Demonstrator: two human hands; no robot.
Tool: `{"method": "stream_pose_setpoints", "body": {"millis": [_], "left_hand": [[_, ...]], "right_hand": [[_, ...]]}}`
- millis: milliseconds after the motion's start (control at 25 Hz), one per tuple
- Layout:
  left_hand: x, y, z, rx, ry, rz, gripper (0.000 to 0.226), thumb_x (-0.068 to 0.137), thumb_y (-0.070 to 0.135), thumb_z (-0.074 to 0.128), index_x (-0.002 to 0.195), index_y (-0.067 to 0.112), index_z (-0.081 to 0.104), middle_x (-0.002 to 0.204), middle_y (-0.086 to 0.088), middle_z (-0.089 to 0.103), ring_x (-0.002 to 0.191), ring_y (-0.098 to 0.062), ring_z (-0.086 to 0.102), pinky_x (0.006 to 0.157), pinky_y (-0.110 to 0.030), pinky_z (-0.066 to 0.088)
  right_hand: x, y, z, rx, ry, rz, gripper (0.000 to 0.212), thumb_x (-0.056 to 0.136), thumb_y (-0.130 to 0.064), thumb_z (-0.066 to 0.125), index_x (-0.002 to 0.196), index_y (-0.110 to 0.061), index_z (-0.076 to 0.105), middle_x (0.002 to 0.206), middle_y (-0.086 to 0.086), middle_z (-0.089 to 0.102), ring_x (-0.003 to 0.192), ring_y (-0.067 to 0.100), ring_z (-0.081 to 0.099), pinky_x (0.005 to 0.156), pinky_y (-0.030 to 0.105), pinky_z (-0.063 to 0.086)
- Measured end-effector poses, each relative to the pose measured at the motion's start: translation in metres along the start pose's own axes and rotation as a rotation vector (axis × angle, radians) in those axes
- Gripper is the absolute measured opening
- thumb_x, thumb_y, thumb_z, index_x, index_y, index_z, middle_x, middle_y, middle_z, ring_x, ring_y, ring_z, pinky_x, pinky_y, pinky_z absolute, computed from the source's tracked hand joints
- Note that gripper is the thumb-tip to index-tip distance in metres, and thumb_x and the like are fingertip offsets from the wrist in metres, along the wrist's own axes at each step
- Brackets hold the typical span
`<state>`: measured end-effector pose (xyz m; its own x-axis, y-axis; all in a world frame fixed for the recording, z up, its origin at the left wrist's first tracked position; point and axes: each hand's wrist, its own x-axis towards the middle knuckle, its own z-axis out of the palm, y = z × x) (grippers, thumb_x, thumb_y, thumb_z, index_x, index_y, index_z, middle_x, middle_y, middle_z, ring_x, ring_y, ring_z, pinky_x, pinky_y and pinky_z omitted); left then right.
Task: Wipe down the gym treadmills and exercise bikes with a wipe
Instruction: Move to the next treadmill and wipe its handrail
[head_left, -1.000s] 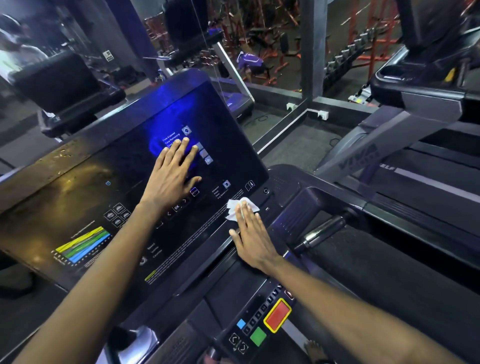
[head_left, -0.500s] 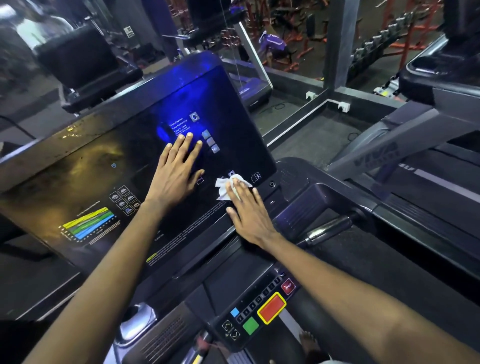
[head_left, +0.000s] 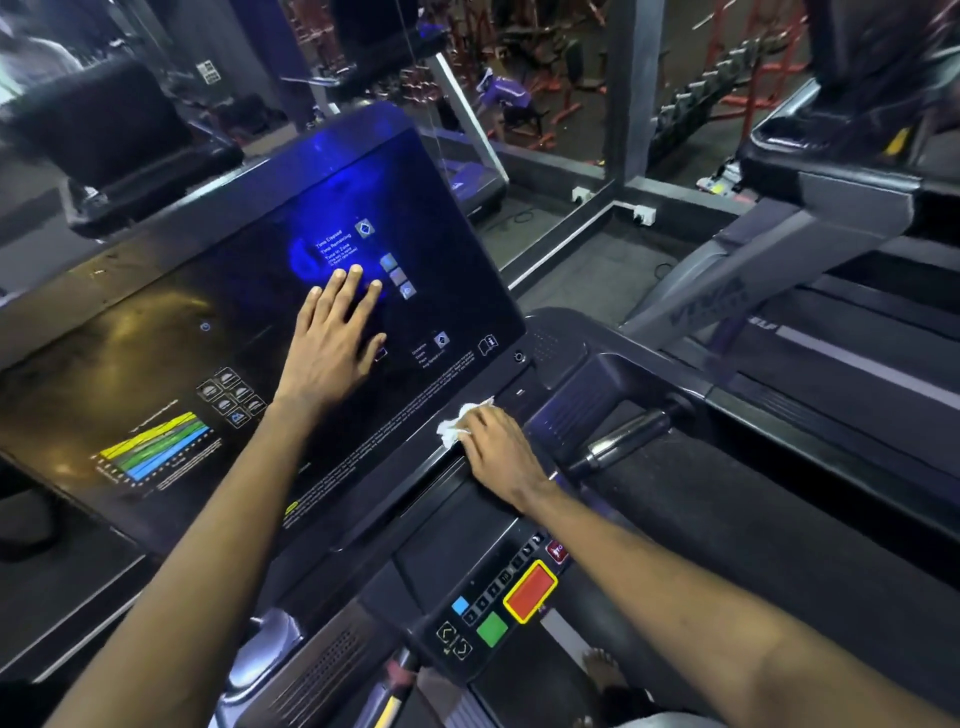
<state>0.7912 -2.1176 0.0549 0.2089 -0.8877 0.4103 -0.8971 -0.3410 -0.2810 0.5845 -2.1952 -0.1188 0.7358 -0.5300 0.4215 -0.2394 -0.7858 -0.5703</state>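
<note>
Head view: the treadmill console (head_left: 519, 499) fills the middle of the frame, its big glossy black display panel (head_left: 156, 332) tilted up and away. The glass carries a blue glow near its top, a warm yellowish reflection on the left, small white text and icons, and a striped yellow, green and blue chart (head_left: 153, 449) low on the left.

The left hand (head_left: 332, 338) lies flat on the glass, fingers straight and slightly spread, holding nothing.

The right hand (head_left: 498, 452) is at the lower right edge of the display, where the glass meets the dark console ledge. Its fingers are bent down over the white wipe (head_left: 457, 423), which is crumpled into a small, creased wad. Part of the wipe pokes out to the left and above the fingertips; the rest is hidden under the hand.

Nearer the person sits a keypad with a red button (head_left: 530, 592) framed in yellow, a green button (head_left: 491, 629) and a small blue button (head_left: 460, 605). A chrome handgrip (head_left: 623, 439) lies just right of the right hand. A second treadmill (head_left: 831, 364) stands to the right.
</note>
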Motion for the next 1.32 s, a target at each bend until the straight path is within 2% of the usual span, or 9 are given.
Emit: {"method": "stream_pose_setpoints", "body": {"millis": [160, 240, 360, 480, 640, 760, 960, 1120, 1320], "left_hand": [[-0.003, 0.000, 0.002, -0.067, 0.020, -0.003, 0.065, 0.094, 0.030, 0.061, 0.151, 0.015, 0.034, 0.161, -0.011, 0.023, 0.149, -0.028, 0.018, 0.118, -0.029, -0.008], [-0.002, 0.000, 0.006, -0.095, 0.053, -0.017, 0.060, 0.093, 0.027, 0.060, 0.148, 0.013, 0.040, 0.158, -0.015, 0.028, 0.146, -0.033, 0.024, 0.119, -0.030, -0.004], [0.003, 0.014, 0.010, -0.182, 0.113, 0.045, 0.048, 0.090, 0.024, 0.048, 0.134, 0.007, 0.054, 0.143, -0.022, 0.045, 0.128, -0.043, 0.043, 0.108, -0.048, 0.032], [0.012, 0.045, 0.014, -0.316, 0.098, 0.140, 0.043, 0.088, 0.021, 0.045, 0.124, 0.004, 0.060, 0.129, -0.022, 0.056, 0.110, -0.042, 0.051, 0.089, -0.052, 0.045], [0.032, 0.095, 0.027, -0.513, -0.037, 0.130, 0.036, 0.091, 0.015, 0.055, 0.126, 0.010, 0.061, 0.131, -0.014, 0.059, 0.116, -0.039, 0.052, 0.092, -0.052, 0.045], [0.054, 0.141, 0.030, -0.648, -0.151, 0.203, 0.038, 0.091, 0.013, 0.059, 0.129, 0.014, 0.059, 0.133, -0.012, 0.059, 0.122, -0.037, 0.051, 0.102, -0.050, 0.042], [0.088, 0.227, 0.015, -0.809, -0.215, 0.342, 0.045, 0.092, 0.013, 0.062, 0.136, 0.013, 0.055, 0.136, -0.014, 0.057, 0.127, -0.033, 0.052, 0.110, -0.044, 0.038], [0.115, 0.310, -0.026, -0.887, -0.225, 0.510, 0.045, 0.092, 0.013, 0.061, 0.136, 0.009, 0.054, 0.137, -0.015, 0.056, 0.128, -0.031, 0.052, 0.111, -0.039, 0.037], [0.145, 0.381, -0.069, -0.897, -0.254, 0.646, 0.048, 0.091, 0.020, 0.060, 0.139, 0.013, 0.052, 0.139, -0.011, 0.057, 0.128, -0.026, 0.054, 0.110, -0.041, 0.040]], "right_hand": [[0.001, -0.003, -0.011, 0.011, -0.069, -0.008, 0.012, 0.097, -0.014, 0.050, 0.103, -0.011, 0.060, 0.103, 0.006, 0.059, 0.098, 0.025, 0.053, 0.092, 0.039, 0.046], [0.000, -0.004, -0.026, 0.085, -0.042, 0.099, 0.012, 0.097, -0.013, 0.049, 0.103, -0.013, 0.059, 0.097, 0.007, 0.057, 0.093, 0.025, 0.054, 0.087, 0.035, 0.044], [-0.014, 0.009, -0.055, 0.204, 0.039, 0.319, 0.029, 0.092, -0.006, 0.047, 0.111, -0.018, 0.063, 0.096, 0.006, 0.058, 0.091, 0.022, 0.057, 0.085, 0.029, 0.042], [-0.034, 0.036, -0.091, 0.180, 0.122, 0.440, 0.041, 0.081, 0.003, 0.045, 0.104, -0.012, 0.076, 0.102, 0.010, 0.070, 0.099, 0.022, 0.063, 0.095, 0.024, 0.043], [-0.055, 0.058, -0.148, 0.225, 0.138, 0.722, 0.033, 0.077, -0.004, 0.049, 0.088, -0.011, 0.080, 0.098, 0.005, 0.076, 0.097, 0.015, 0.067, 0.087, 0.022, 0.049], [-0.076, 0.068, -0.197, 0.224, 0.208, 0.803, 0.024, 0.086, -0.014, 0.053, 0.080, -0.008, 0.075, 0.091, 0.007, 0.075, 0.089, 0.018, 0.067, 0.078, 0.027, 0.048], [-0.121, 0.081, -0.292, 0.073, 0.364, 0.981, 0.031, 0.089, -0.031, 0.065, 0.108, -0.009, 0.075, 0.122, 0.002, 0.069, 0.116, 0.016, 0.061, 0.099, 0.028, 0.046], [-0.165, 0.086, -0.378, -0.022, 0.507, 1.079, 0.035, 0.092, -0.037, 0.061, 0.103, -0.007, 0.075, 0.114, 0.006, 0.072, 0.111, 0.021, 0.064, 0.087, 0.023, 0.045], [-0.224, 0.086, -0.466, -0.131, 0.646, 1.159, 0.041, 0.094, -0.042, 0.060, 0.117, -0.009, 0.070, 0.124, 0.008, 0.067, 0.120, 0.025, 0.059, 0.091, 0.025, 0.042]]}}
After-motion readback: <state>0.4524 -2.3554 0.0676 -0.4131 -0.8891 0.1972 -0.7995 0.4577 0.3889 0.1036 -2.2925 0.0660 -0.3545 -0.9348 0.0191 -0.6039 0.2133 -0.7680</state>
